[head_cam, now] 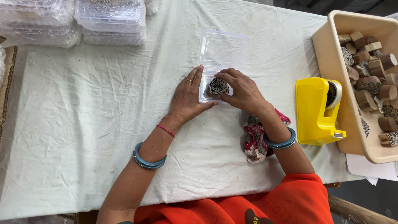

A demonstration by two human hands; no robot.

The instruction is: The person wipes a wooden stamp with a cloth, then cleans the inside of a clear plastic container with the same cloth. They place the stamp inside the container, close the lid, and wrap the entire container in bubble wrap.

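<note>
A clear plastic hinged box (222,52) lies open on the white cloth, its lid folded back toward the far side. My right hand (242,91) pinches a carved wooden stamp block (218,86) with a dark leaf-like pattern and holds it inside the box's lower half. My left hand (188,96) lies flat against the box's left edge, fingers together, steadying it.
A yellow tape dispenser (317,110) stands to the right. Beyond it a beige tub (331,62) holds several wooden stamp blocks. Stacks of clear plastic boxes (110,20) sit at the far left. A patterned red cloth (255,139) lies under my right wrist.
</note>
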